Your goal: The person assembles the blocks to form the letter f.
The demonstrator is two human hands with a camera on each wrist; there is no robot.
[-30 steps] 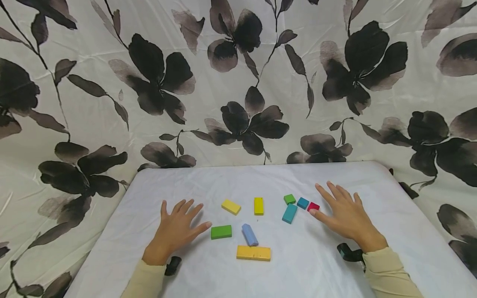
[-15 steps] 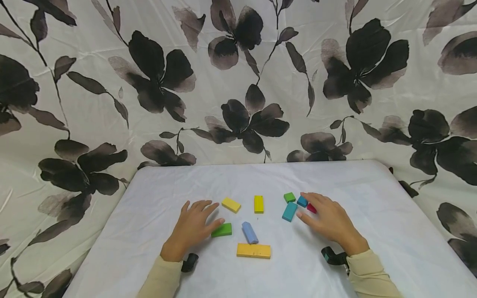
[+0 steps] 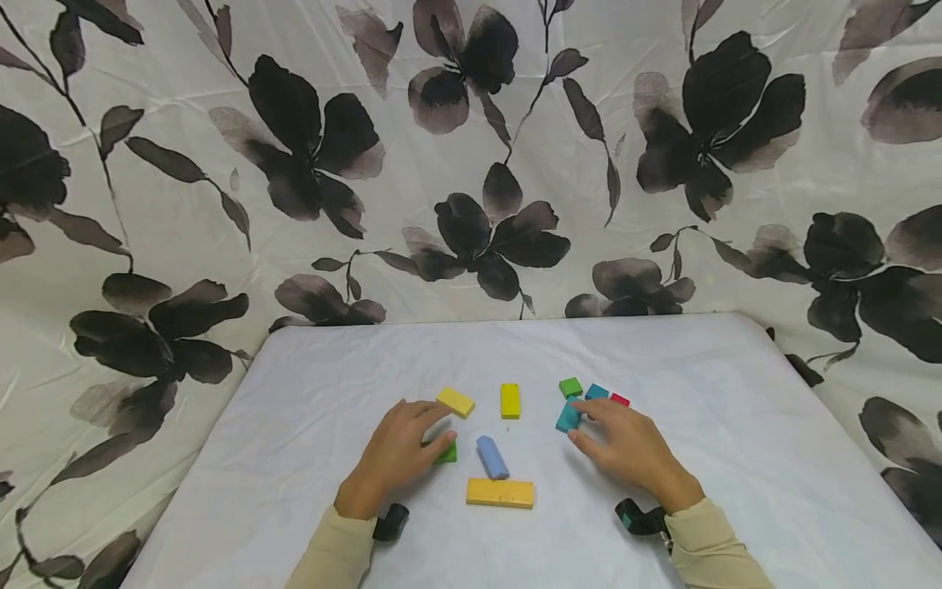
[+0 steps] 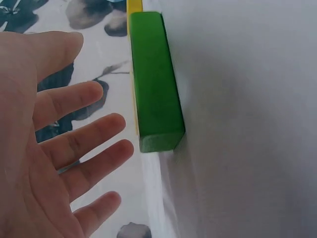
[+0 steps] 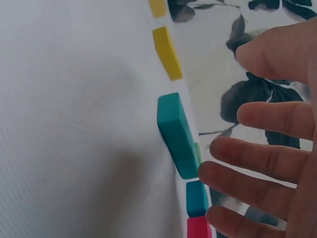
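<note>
My left hand (image 3: pixel 397 450) hovers over the left of the table, its fingers spread and partly covering a green rectangular block (image 3: pixel 447 452). In the left wrist view that green block (image 4: pixel 156 82) lies just beyond the fingertips, and nothing is held. At the right, my right hand (image 3: pixel 636 446) reaches with thumb and fingers apart towards a teal block (image 3: pixel 567 415). The right wrist view has the teal block (image 5: pixel 176 136) before the extended fingers, with no grip on it. Beside it lie a small blue block (image 3: pixel 597 392), a red block (image 3: pixel 621 400) partly hidden, and a small green block (image 3: pixel 570 387).
A pale yellow block (image 3: pixel 455 402) and a brighter yellow block (image 3: pixel 510 401) lie towards the back. Between the hands are a light blue block (image 3: pixel 492 458) with a pointed end and a long orange-yellow block (image 3: pixel 500 493). A floral cloth (image 3: pixel 471 147) hangs behind the white-covered table (image 3: pixel 412 352).
Both hands have moved inward: the left to the right, over the green block, the right to the left, up to the teal block. The blocks have stayed in place.
</note>
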